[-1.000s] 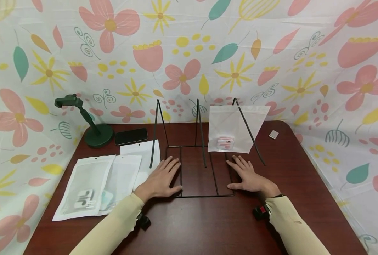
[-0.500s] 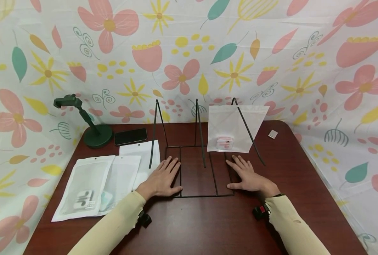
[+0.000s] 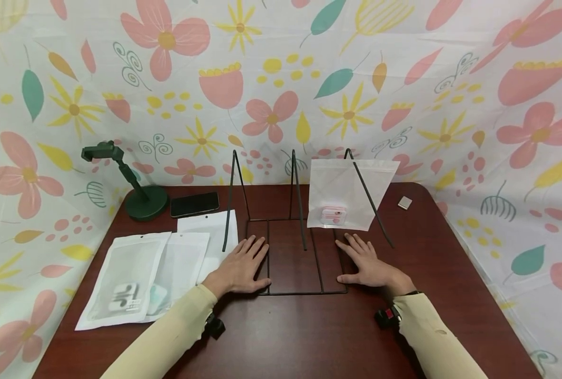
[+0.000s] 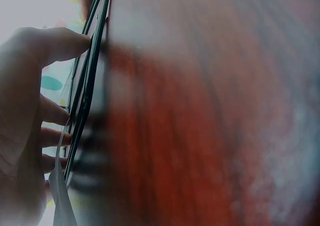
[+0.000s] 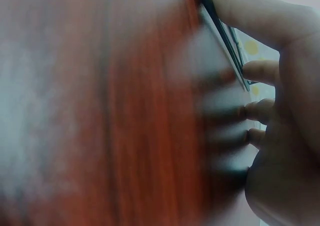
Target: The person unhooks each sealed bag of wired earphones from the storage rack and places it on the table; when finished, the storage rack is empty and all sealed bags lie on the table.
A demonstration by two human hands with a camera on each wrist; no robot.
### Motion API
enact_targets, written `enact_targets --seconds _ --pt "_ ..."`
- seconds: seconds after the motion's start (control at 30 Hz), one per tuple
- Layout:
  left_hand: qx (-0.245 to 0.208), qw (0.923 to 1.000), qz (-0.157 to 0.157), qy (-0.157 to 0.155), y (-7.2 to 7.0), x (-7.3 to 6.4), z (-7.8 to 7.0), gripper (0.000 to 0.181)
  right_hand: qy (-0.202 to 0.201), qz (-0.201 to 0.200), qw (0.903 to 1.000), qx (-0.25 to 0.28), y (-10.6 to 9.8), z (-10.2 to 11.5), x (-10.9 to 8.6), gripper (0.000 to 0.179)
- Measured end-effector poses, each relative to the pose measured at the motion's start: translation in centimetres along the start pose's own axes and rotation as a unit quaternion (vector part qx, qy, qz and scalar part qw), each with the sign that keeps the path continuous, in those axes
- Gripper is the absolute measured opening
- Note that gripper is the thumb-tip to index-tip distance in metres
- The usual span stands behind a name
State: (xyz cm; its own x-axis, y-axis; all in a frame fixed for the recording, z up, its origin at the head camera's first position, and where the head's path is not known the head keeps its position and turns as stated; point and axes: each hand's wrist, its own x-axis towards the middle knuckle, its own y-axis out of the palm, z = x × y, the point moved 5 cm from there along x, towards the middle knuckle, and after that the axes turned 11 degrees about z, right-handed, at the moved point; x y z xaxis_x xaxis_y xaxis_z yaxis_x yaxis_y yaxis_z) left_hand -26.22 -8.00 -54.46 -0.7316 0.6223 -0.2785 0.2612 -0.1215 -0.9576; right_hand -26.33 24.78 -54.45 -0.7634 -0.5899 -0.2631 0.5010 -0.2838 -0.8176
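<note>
A black wire rack (image 3: 304,293) with three upright angled prongs lies on the dark wooden table. My left hand (image 3: 240,267) rests with spread fingers over the rack's left side, thumb at its front wire. Over the right side lies my right hand (image 3: 368,267), fingers spread toward the back. In the left wrist view, the left thumb (image 4: 62,45) touches a dark wire; in the right wrist view, the right thumb (image 5: 250,11) sits against one too. A white zip pouch (image 3: 352,189) holding a small pink-and-white case hangs on the rack's right prong.
White zip pouches (image 3: 134,263) overlap at the left, one showing white earphones. Behind them are a black phone (image 3: 195,204) and a dark green stand (image 3: 146,202). A small silvery rectangular piece (image 3: 405,202) lies back right. A flower-print cloth (image 3: 271,63) closes off the back.
</note>
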Motion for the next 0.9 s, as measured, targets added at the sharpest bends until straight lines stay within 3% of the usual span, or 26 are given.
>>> enact_targets --seconds 0.33,0.9 --pt "0.002 1.0 0.008 0.006 0.2 -0.21 -0.21 0.09 0.0 -0.007 0.9999 0.008 0.83 -0.15 -0.35 0.094" --pt "-0.003 1.0 -0.006 0.001 0.1 -0.09 -0.07 0.089 0.001 -0.012 0.9999 -0.007 -0.1 0.05 -0.1 0.094"
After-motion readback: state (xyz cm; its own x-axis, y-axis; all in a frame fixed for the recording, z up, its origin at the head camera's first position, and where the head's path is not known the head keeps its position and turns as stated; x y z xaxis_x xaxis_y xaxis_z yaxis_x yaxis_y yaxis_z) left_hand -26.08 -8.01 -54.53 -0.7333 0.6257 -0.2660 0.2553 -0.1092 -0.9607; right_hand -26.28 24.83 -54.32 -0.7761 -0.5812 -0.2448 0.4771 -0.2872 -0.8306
